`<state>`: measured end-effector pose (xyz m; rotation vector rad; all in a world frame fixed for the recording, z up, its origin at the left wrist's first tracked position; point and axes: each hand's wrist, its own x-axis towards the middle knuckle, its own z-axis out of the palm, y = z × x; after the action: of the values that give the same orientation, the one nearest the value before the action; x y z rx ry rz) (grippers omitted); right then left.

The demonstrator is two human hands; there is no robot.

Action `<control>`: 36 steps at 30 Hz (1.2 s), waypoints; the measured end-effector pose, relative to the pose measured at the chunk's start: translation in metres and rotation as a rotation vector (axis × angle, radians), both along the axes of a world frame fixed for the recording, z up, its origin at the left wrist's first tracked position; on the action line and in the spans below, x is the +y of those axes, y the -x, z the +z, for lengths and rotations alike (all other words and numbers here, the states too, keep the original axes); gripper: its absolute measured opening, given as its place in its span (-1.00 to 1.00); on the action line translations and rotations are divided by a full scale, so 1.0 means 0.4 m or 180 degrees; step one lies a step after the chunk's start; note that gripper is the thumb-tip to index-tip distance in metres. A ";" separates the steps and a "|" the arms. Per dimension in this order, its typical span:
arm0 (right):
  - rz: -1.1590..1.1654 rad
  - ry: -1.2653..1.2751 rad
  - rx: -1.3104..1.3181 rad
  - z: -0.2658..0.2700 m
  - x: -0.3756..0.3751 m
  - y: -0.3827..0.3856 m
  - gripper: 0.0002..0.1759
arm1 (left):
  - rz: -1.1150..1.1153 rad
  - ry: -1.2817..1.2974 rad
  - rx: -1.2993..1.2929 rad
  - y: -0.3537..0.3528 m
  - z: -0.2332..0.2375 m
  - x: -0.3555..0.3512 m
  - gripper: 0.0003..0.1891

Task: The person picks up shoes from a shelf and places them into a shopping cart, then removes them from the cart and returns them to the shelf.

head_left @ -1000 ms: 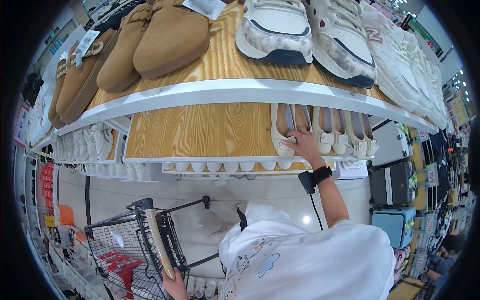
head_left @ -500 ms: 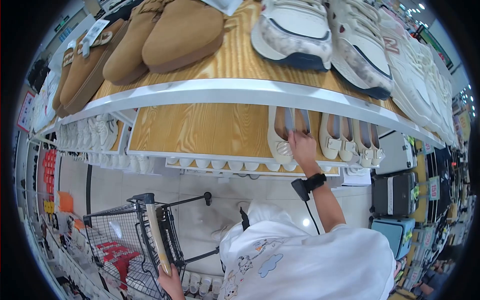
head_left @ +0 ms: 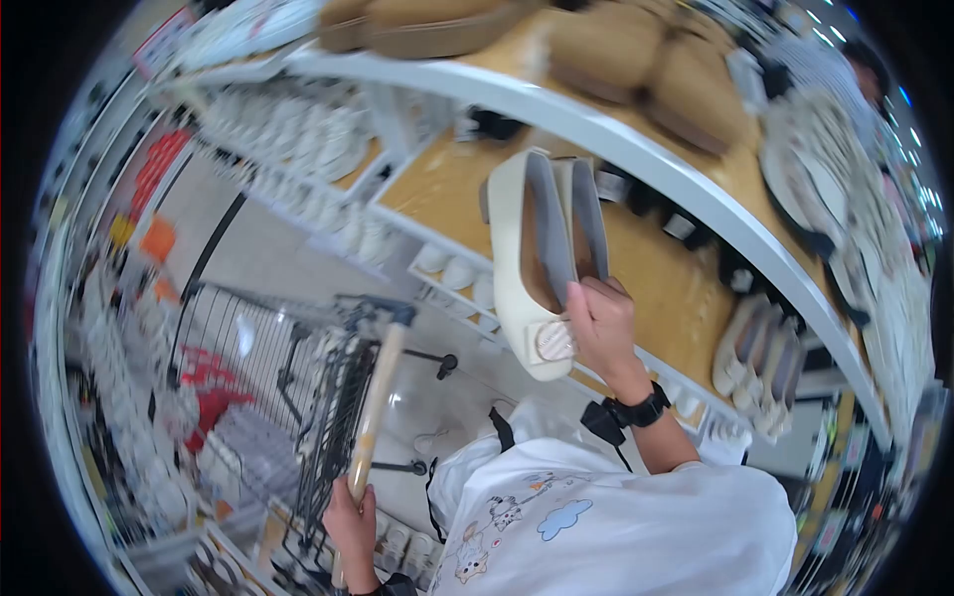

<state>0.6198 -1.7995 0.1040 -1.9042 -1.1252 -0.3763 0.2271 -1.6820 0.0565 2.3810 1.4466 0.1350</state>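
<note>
A pair of cream flat shoes [head_left: 510, 260] with a square ornament on the toe hangs in front of the shelf, lifted clear of it. My right hand [head_left: 603, 330] pinches the shoes near their toes, thumb on top; the fingers behind are partly hidden. At the lower left, my left hand [head_left: 350, 521] is wrapped around the pale handle [head_left: 379, 392] of a black wire shopping cart [head_left: 238, 333]. Red and light-coloured items lie inside the cart.
Brown suede shoes [head_left: 636, 60] stand on the upper shelf. More cream flats [head_left: 745, 343] sit on the wooden shelf [head_left: 646, 278] to the right. White shoes [head_left: 298, 129] line the shelves at left. The upper shelf's white edge [head_left: 556, 109] overhangs the lower one.
My right hand has raised the cream flats off the lower shelf toward me. The view has turned, and my left hand stays on the cart handle.
</note>
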 end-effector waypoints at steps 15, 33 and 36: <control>0.3931 0.2254 0.0136 -0.011 0.865 0.565 -0.50 | 0.1015 0.0949 -0.0881 0.332 0.066 -0.043 -0.56; 0.3417 0.4262 -0.0974 -0.779 1.125 0.972 -0.47 | 0.0862 0.0044 -0.1319 0.415 0.074 -0.031 -0.74; 0.3583 0.3984 -0.0825 -0.861 1.109 0.938 -0.52 | 0.0760 -0.0117 -0.1453 0.421 0.065 -0.024 -0.74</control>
<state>0.2447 -1.3560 -0.2403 -1.7011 -2.7501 0.9446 0.0586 -1.6914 0.0825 2.0133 1.4936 0.7183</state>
